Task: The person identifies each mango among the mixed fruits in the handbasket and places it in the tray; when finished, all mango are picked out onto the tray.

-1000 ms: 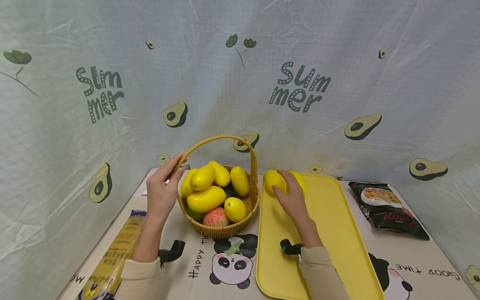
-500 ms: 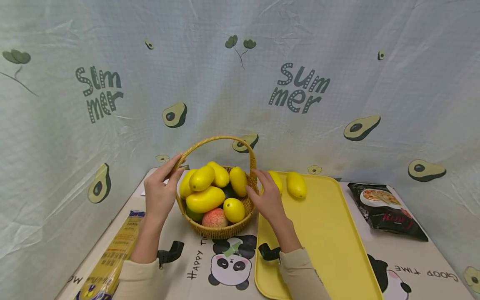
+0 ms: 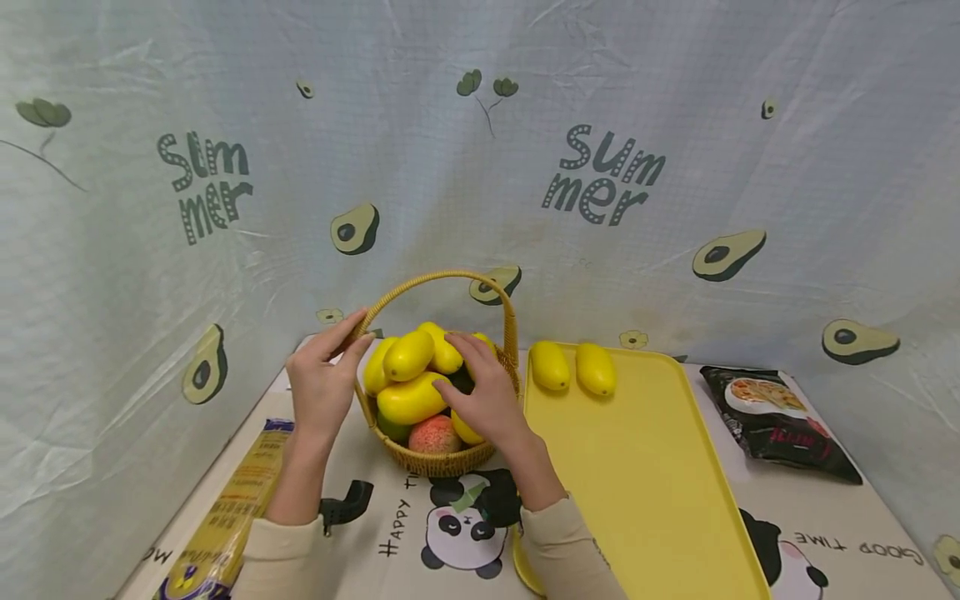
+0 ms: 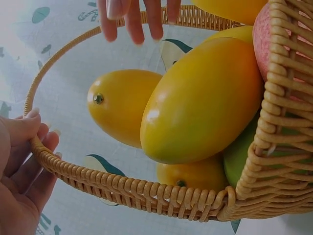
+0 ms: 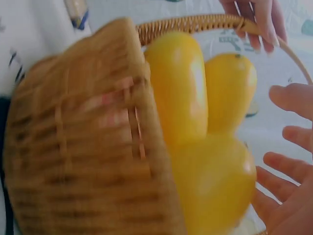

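Note:
A wicker basket (image 3: 450,461) is heaped with several yellow mangoes (image 3: 408,357), with a reddish peach (image 3: 435,435) at its front and a green fruit (image 4: 239,152) low on its left side. My left hand (image 3: 322,387) holds the left side of the basket's arched handle (image 4: 122,188) between thumb and fingers. Over the right part of the basket hovers my right hand (image 3: 487,396), fingers spread and holding nothing, close to the mangoes (image 5: 215,181). It hides part of the fruit beneath. Two more mangoes (image 3: 551,365) lie side by side at the far left of the yellow tray (image 3: 637,467).
To the left lies a long yellow noodle-like packet (image 3: 232,508). A black food bag (image 3: 780,425) rests right of the tray. Behind everything hangs a printed curtain (image 3: 420,167); the panda-patterned tablecloth (image 3: 405,558) covers the table.
My right hand has left the mangoes on the tray and moved left, past the handle, over the basket. Both tray mangoes are now uncovered. The left hand stays on the handle.

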The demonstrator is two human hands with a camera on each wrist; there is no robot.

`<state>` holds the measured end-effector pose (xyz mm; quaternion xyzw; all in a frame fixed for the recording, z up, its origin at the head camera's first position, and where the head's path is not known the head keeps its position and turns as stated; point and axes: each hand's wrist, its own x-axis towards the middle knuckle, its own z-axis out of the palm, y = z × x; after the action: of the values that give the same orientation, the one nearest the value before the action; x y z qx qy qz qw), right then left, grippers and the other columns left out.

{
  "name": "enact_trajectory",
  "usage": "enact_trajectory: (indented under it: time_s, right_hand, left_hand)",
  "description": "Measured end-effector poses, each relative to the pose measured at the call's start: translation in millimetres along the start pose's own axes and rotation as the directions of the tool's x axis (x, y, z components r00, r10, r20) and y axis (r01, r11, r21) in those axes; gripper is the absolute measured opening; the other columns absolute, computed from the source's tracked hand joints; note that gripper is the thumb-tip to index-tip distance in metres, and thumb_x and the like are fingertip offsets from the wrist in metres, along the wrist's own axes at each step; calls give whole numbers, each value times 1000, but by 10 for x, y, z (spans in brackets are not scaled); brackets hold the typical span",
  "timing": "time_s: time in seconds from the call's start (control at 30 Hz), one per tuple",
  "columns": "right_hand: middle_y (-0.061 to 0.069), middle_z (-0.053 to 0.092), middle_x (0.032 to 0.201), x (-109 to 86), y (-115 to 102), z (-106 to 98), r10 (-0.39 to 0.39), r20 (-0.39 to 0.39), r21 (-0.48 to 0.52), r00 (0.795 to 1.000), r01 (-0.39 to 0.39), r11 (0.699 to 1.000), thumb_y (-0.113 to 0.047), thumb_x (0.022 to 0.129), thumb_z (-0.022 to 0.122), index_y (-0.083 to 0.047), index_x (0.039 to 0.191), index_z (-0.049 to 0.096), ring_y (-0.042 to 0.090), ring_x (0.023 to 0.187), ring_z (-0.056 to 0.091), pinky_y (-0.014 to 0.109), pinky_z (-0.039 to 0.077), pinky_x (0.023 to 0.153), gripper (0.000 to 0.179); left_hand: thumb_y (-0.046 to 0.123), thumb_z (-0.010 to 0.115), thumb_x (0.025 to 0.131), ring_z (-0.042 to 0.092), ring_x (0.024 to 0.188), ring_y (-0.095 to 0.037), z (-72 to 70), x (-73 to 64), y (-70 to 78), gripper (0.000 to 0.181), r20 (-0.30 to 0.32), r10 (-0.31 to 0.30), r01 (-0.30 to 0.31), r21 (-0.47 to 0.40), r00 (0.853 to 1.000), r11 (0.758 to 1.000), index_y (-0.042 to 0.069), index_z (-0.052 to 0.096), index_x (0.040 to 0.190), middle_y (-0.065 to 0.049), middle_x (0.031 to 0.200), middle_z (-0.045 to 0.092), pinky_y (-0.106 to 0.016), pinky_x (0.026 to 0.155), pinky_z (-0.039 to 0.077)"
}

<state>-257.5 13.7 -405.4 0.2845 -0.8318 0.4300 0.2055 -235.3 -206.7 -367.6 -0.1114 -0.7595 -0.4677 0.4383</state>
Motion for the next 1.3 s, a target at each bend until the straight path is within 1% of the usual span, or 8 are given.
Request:
enact_trajectory:
  time_s: [0.1,0.23,0.33,0.47,0.7,0.97,1.17,1.3]
  right_hand:
    - [5,47,150,27,-63,94,10,45,-22,999,-9,1000,-30,89,75,-19,146,50,23,138,47,45,43,114,64]
    - [4,46,152,96,-132,193,-14,80,-95,997,22,995,-34,86,77,-23,147,48,23,136,49,43,46,111,69]
    - [4,45,153,166,-172,247,-34,99,-163,995,50,985,-39,85,78,-24,148,47,24,135,51,43,48,109,72]
    - [5,43,155,250,-205,304,-36,123,-236,992,65,970,-45,84,77,-26,148,46,24,139,47,44,48,109,73]
    - [3,38,157,341,-249,381,18,170,-227,985,21,974,-45,85,75,-29,148,46,25,140,43,44,52,102,71]
    - [5,45,152,377,-257,410,36,144,-254,989,2,967,-39,86,76,-25,141,53,26,133,49,42,54,99,62]
    - [4,55,140,377,-206,386,-28,100,-273,995,54,960,-31,85,76,-19,134,56,22,116,58,37,54,95,55]
    - [5,57,137,356,-157,342,-43,84,-242,996,62,968,-22,85,72,-17,132,58,23,116,59,38,54,97,49]
  left_hand:
    - [8,73,89,60,92,12,3,-5,-3,35,1,-10,10,1,1000,1000,21,73,121,-9,111,76,-6,84,50]
    - [9,73,89,60,89,12,0,3,-5,34,-1,-7,7,7,1000,1000,21,74,121,-9,109,76,-6,84,50]
    - [10,74,89,61,89,11,0,13,-9,33,3,-6,6,1,1000,1000,20,74,121,-9,109,76,-6,84,50]
    - [9,74,89,62,91,11,8,17,-5,33,5,0,0,-10,1000,1000,20,74,120,-9,110,76,-6,84,50]
    - [8,74,89,62,91,10,8,11,-24,33,-1,12,-13,-19,1000,1000,19,74,120,-9,110,76,-6,83,51]
    - [7,74,88,62,93,9,6,16,-15,34,-3,24,-24,-16,1000,1000,18,74,120,-10,110,76,-6,84,50]
    - [7,73,89,65,91,2,2,12,-15,33,4,28,-28,-6,1000,1000,18,74,121,-9,110,76,-6,83,50]
    - [8,73,89,65,89,1,7,8,-19,33,1,23,-23,7,1000,1000,18,74,121,-9,109,76,-6,84,50]
